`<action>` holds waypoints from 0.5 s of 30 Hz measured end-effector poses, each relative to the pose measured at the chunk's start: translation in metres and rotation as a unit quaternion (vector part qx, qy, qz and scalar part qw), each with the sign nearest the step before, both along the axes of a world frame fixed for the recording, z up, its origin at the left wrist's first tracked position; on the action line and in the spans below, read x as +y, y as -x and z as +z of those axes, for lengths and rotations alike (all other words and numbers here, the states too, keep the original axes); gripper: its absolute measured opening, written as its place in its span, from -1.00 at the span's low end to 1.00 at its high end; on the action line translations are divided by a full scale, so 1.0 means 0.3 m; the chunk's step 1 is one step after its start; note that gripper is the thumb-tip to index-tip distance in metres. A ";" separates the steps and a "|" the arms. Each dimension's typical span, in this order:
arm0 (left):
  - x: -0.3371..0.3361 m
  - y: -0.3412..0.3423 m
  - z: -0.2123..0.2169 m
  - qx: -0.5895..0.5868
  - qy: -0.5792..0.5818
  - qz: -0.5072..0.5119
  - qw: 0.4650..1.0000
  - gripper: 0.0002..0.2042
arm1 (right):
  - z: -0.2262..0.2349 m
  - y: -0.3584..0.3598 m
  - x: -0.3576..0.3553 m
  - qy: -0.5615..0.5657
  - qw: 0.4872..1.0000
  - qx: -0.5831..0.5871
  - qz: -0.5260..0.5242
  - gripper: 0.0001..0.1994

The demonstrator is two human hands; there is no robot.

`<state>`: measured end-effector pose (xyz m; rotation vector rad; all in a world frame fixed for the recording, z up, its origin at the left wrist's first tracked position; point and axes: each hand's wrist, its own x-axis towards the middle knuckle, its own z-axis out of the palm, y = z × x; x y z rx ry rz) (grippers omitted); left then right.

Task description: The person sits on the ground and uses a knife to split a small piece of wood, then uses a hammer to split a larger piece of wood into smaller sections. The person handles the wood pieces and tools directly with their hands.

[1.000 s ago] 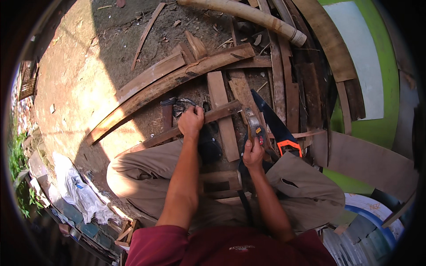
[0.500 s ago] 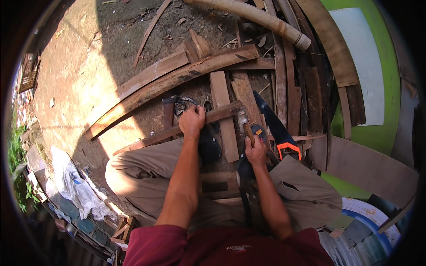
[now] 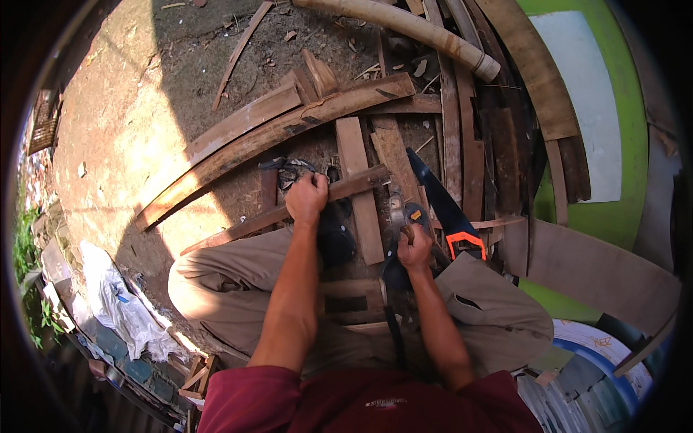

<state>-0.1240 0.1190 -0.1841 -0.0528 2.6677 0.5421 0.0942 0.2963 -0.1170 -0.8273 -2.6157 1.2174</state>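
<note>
Near the middle of the frame the left hand (image 3: 309,196) is closed around a narrow wooden strip (image 3: 289,211) that runs slantwise from lower left to upper right, across a flat plank (image 3: 359,189). Just right of it, the right hand (image 3: 414,246) is clenched round the handle of a hammer (image 3: 398,216), whose metal head points up beside the strip. A handsaw (image 3: 442,209) with a black blade and orange handle lies right of the hammer. Curved boards (image 3: 274,130) lie on the dirt ground (image 3: 123,123) at upper left.
</note>
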 end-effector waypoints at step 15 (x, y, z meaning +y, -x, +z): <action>0.002 0.000 0.023 0.003 0.000 0.001 1.000 -0.61 | 0.043 0.086 -0.026 -0.066 0.994 -0.088 -0.001 -0.62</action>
